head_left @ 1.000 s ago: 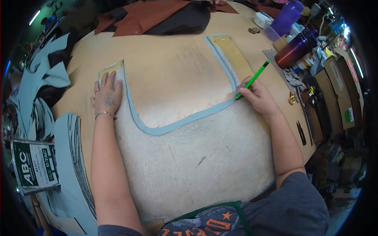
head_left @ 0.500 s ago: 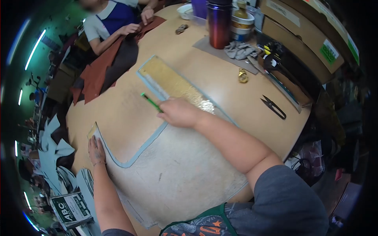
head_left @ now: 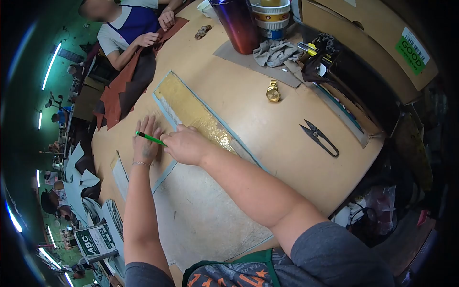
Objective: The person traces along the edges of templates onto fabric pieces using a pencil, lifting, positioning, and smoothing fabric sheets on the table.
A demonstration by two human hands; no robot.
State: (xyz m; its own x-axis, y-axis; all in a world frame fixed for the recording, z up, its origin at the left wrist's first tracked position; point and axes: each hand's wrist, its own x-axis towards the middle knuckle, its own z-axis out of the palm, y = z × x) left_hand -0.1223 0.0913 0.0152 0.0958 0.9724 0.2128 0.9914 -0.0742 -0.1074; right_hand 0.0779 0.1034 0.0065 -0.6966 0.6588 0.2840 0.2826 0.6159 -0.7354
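Right hand [head_left: 184,143] clamps a green pencil [head_left: 155,140] at the whitish panel [head_left: 189,203] on the tan table [head_left: 260,124]; left hand [head_left: 147,136] splayed alongside. A gold watch [head_left: 273,92] and black snips [head_left: 330,148] lie to the right; 1 co-worker [head_left: 138,24] sits across, lit tubes [head_left: 51,66] glowing at left.

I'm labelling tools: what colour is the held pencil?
The pencil is mostly bright green, clearest in the head view.

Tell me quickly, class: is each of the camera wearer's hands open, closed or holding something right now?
Left hand: open, no held object visible.
Right hand: closed around the green pencil.
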